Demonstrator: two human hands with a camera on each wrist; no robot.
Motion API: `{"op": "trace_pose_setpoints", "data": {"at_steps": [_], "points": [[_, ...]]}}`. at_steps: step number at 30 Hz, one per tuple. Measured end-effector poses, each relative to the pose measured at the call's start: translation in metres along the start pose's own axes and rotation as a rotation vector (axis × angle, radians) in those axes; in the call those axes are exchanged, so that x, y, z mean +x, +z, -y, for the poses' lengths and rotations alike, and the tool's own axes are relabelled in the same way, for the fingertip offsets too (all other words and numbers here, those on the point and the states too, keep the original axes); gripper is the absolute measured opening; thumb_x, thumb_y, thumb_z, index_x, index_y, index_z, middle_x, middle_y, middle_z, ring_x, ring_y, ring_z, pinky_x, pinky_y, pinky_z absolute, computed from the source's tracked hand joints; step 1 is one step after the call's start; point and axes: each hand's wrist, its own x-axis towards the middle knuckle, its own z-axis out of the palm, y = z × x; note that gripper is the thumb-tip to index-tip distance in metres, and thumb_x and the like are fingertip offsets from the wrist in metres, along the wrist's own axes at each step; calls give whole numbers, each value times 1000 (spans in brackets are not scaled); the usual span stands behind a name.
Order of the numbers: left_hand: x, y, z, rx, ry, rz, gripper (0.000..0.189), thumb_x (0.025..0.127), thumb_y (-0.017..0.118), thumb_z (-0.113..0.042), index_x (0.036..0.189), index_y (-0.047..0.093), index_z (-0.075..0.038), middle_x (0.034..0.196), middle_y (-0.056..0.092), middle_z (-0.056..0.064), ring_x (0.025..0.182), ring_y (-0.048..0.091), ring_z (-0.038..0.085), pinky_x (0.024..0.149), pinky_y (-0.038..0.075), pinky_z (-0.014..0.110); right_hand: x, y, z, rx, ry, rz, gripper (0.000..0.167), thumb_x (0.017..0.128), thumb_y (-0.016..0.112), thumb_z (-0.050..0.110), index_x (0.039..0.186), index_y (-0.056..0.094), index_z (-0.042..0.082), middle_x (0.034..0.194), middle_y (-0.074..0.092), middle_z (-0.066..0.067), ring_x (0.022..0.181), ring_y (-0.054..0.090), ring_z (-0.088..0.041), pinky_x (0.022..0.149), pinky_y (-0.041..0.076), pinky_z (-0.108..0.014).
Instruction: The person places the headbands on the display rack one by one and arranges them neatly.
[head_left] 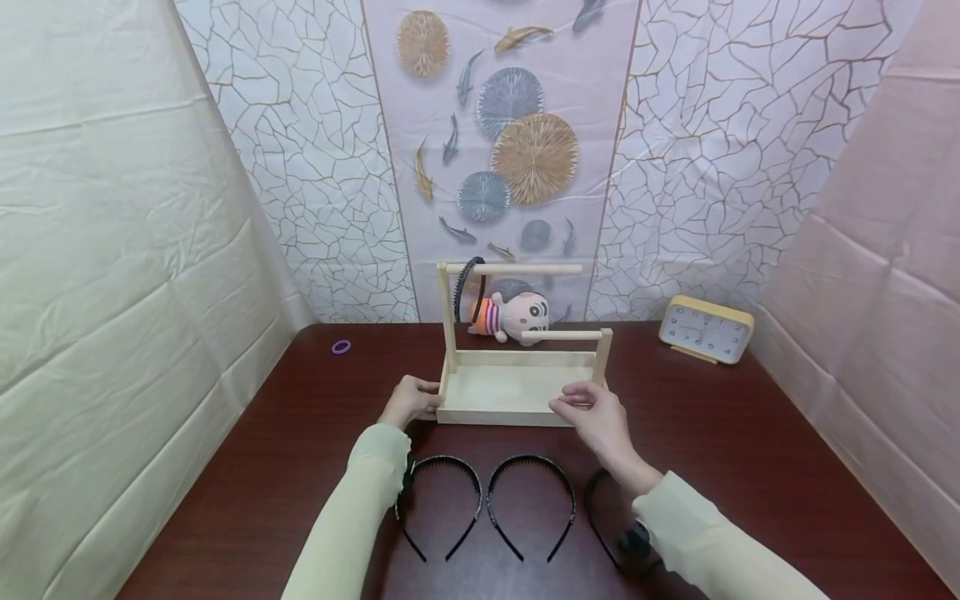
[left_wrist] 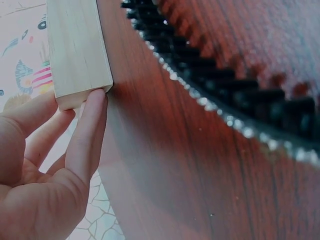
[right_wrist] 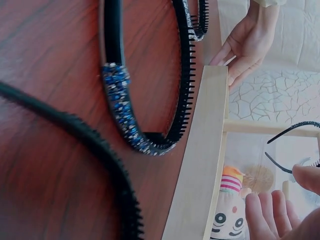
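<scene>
A pale wooden stand [head_left: 480, 416], a shallow tray with a tall bar at left and a shorter one at right, stands mid-table. My left hand [head_left: 408, 402] grips the tray's left end by its corner, seen close in the left wrist view. Above the tray's right end hovers my right hand [head_left: 600, 421], its fingers loosely bent around nothing. From the tall bar hangs a black headband [head_left: 459, 292]. In front lie a left headband [head_left: 476, 483], a middle headband [head_left: 572, 492] and a right headband [head_left: 591, 508], partly covered by my right forearm. Blue glitter shows on one headband [right_wrist: 120, 105].
Behind the stand is a plush doll [head_left: 517, 317] in a striped top. A yellow-framed clock [head_left: 705, 327] stands at the back right, and a purple ring [head_left: 341, 347] lies at the back left. Draped cloth [head_left: 135, 250] borders the dark red table [head_left: 300, 483].
</scene>
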Motion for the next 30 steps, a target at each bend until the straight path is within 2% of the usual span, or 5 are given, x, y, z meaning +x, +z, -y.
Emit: {"op": "trace_pose_setpoints", "data": {"at_steps": [8,13,18,25,30], "points": [[0,0,0,-5,-13,0,41,92,65,-2,132,59,3,125,61,29,84,71,23,75,62,36,-5,-10,-5,29,23,8,30,83,78,16,105,67,-1,97,74,-17,79,70,-7,63,54,-15],[0,0,0,-11,-13,9,42,92,64,-2,133,58,3,124,62,29,86,71,24,75,62,36,-11,-13,-10,58,60,14,31,83,78,14,106,67,-3,97,74,-18,73,67,-2,64,57,-17],[-1,0,1,7,2,-8,41,91,65,-2,131,60,3,123,63,28,85,70,23,72,62,35,-15,-14,-16,69,84,19,31,84,78,14,106,66,-4,97,74,-17,71,66,0,65,57,-18],[0,-2,4,-14,2,5,41,91,65,-4,132,60,1,123,63,26,89,70,24,73,62,34,-21,-20,-25,67,107,35,35,83,78,14,110,65,-5,98,73,-16,73,66,-1,71,61,-28],[3,-3,5,-19,-7,18,42,91,65,-5,132,60,0,123,64,25,89,70,23,71,62,34,-26,-27,-32,15,135,53,39,84,77,15,114,64,-5,98,73,-15,74,67,-3,70,60,-24]]}}
